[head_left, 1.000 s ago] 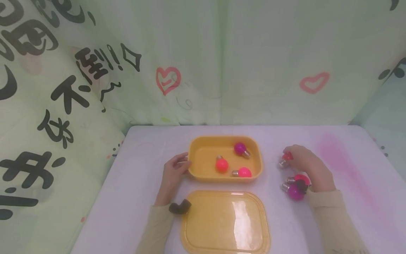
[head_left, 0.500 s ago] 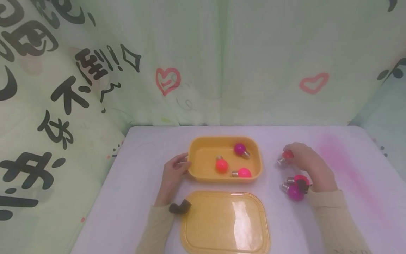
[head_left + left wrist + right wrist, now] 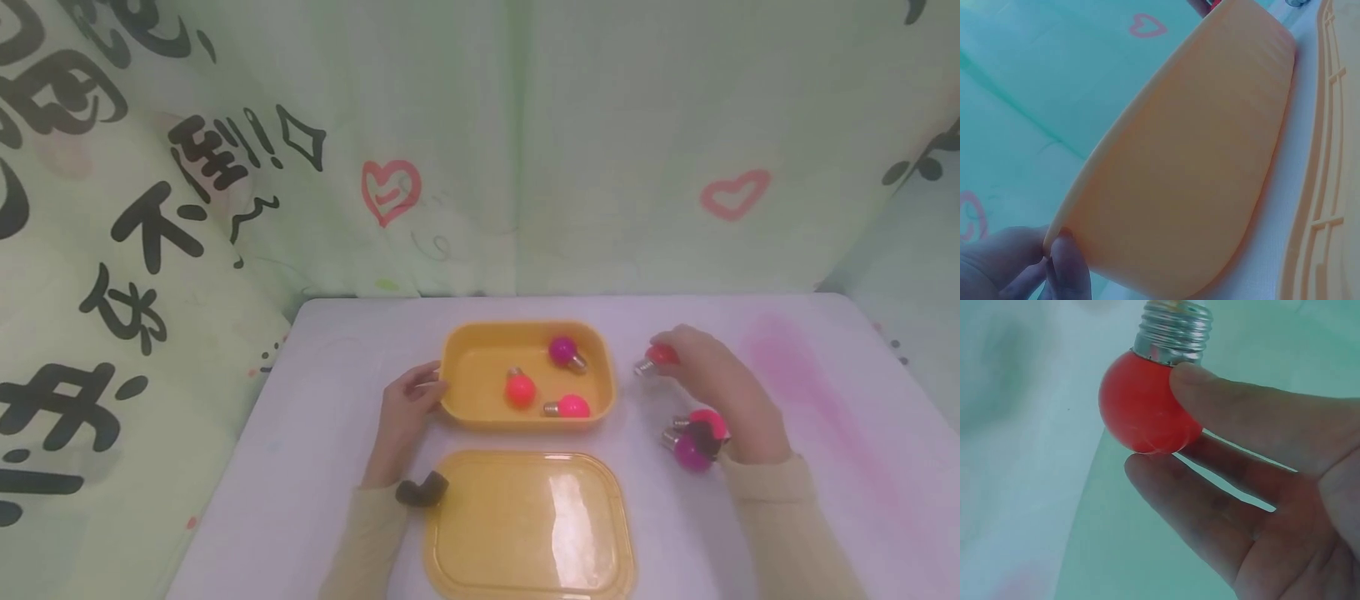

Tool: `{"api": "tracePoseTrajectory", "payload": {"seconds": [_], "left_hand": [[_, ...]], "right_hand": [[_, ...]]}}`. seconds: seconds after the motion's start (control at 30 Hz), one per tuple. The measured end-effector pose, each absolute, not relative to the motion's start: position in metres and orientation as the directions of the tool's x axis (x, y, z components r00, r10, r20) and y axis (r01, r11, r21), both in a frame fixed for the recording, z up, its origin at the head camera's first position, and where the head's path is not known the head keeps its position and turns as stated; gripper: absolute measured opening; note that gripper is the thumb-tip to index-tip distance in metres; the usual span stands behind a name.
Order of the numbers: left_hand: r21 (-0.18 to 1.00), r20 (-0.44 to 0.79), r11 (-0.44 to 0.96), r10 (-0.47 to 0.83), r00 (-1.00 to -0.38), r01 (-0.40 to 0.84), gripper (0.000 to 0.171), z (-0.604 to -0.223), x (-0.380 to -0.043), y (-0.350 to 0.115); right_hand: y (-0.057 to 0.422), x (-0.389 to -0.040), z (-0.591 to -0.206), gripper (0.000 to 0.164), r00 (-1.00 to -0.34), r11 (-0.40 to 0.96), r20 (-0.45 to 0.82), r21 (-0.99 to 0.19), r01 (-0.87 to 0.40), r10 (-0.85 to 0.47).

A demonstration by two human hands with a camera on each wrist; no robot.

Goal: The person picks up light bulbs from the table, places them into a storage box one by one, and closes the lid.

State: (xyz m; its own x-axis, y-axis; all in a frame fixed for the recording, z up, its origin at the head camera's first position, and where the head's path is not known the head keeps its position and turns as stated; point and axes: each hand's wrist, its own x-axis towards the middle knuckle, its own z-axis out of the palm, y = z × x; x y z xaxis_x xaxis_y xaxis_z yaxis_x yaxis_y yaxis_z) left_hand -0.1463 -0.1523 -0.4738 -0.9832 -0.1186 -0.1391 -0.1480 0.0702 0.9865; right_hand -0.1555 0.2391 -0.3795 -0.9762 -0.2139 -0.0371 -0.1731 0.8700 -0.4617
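My right hand (image 3: 716,379) pinches a red light bulb (image 3: 662,356) by its round glass, thumb on one side and fingers on the other. In the right wrist view the silver screw base of the red bulb (image 3: 1144,403) points up, away from the palm. At the left end of a yellow plastic box (image 3: 480,358), my left hand (image 3: 406,408) grips the rim between thumb and fingers. Inside the box lie a purple bulb (image 3: 562,351), a reddish-pink bulb (image 3: 521,389) and a pink bulb (image 3: 574,406).
A yellow lid (image 3: 510,525) lies flat in front of the box. Below the right wrist, another purple bulb (image 3: 692,454) and another pink bulb (image 3: 708,421) rest on the white table (image 3: 300,433), partly covered by a black wrist piece. A printed curtain (image 3: 600,125) hangs behind.
My right hand has moved left and slightly toward the back with the red bulb, nearing the box. The left hand keeps its hold on the rim. The head view has shifted slightly.
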Motion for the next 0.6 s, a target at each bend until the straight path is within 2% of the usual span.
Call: {"api": "tracePoseTrajectory", "payload": {"seconds": [0.3, 0.6], "left_hand": [[0.984, -0.155, 0.066, -0.129, -0.979, -0.164, 0.038, -0.474, -0.147, -0.152], [0.979, -0.180, 0.068, -0.132, -0.975, -0.190, 0.035, -0.473, -0.147, -0.151]], "right_hand": [[0.221, -0.151, -0.373, 0.042, -0.970, 0.865, 0.000, -0.452, -0.217, -0.243], [0.212, -0.149, -0.374, 0.040, -0.956, 0.856, 0.060, -0.431, -0.284, -0.287]]}}
